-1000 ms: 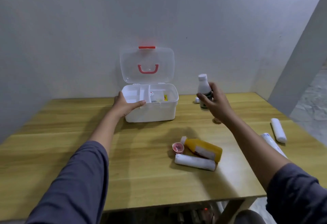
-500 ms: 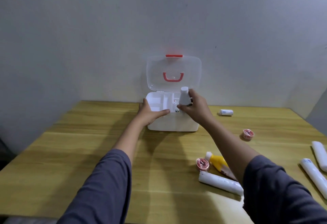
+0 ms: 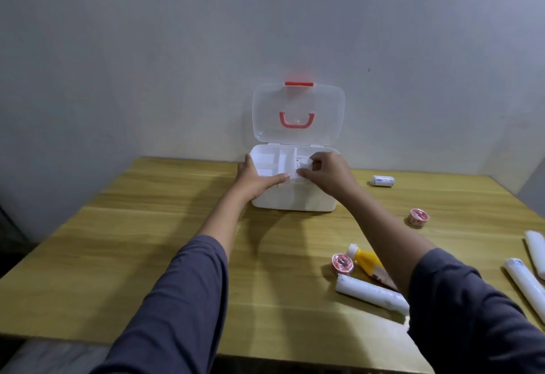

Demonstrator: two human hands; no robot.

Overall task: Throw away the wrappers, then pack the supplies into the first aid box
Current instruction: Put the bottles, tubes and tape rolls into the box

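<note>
The white first aid box (image 3: pixel 295 201) stands open at the back of the table, its clear lid (image 3: pixel 298 114) with a red handle upright against the wall. My left hand (image 3: pixel 253 180) grips the box's left front rim, thumb lying along the edge. My right hand (image 3: pixel 327 174) is over the right compartment, closed on the white bottle (image 3: pixel 306 164), which is sunk into the box with only its cap showing. A yellow bottle (image 3: pixel 365 260), a red tape roll (image 3: pixel 342 263) and a long white bandage roll (image 3: pixel 370 294) lie under my right forearm.
A small white roll (image 3: pixel 382 180) lies right of the box, and a second red tape roll (image 3: pixel 418 217) sits nearer to me. Two long white rolls (image 3: pixel 525 285) lie at the table's right edge. The wooden table (image 3: pixel 147 241) meets the wall behind the box.
My right hand carried the white bottle from the right of the box over to it and lowered it into the right compartment. My left hand stayed on the box. The view shifted left.
</note>
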